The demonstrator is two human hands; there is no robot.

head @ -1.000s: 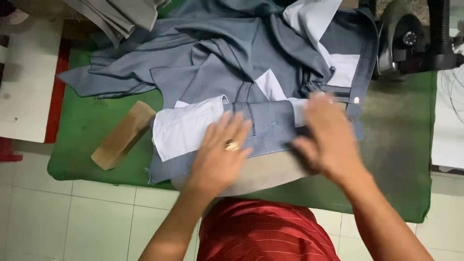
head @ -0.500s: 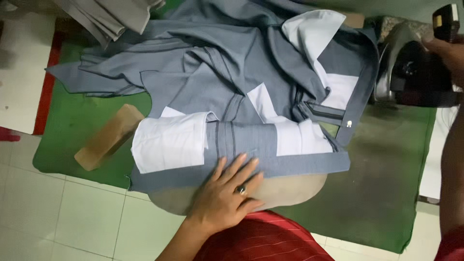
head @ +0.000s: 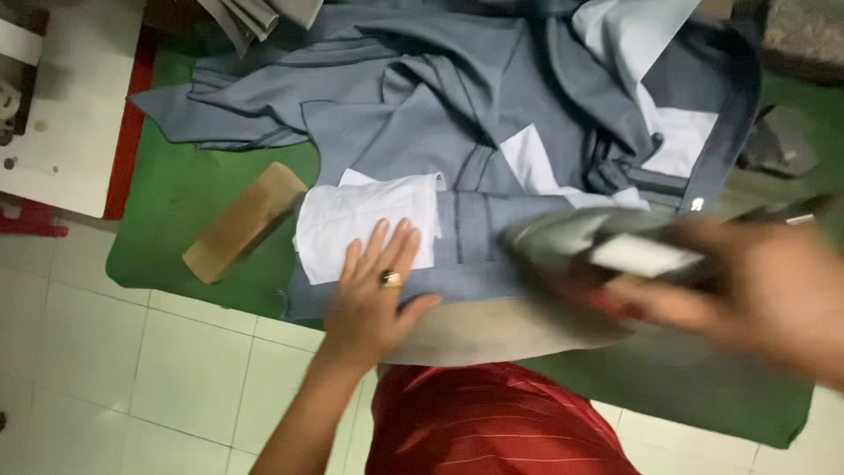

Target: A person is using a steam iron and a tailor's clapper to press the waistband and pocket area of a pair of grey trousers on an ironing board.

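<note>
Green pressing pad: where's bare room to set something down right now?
Bare green pad shows left of the wooden block, below the grey garment. Centre is crowded: left hand flat on the garment's white lining, right hand bringing the iron across.

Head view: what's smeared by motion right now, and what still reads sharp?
Head view: the right hand and the iron it grips are motion-blurred; the left hand, grey garment and wooden block stay fairly sharp; lighting soft, no glare.

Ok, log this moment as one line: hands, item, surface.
left hand: flat on grey garment | right hand: gripping iron, blurred, over garment | surface: green pad | nearby: wooden block
</note>
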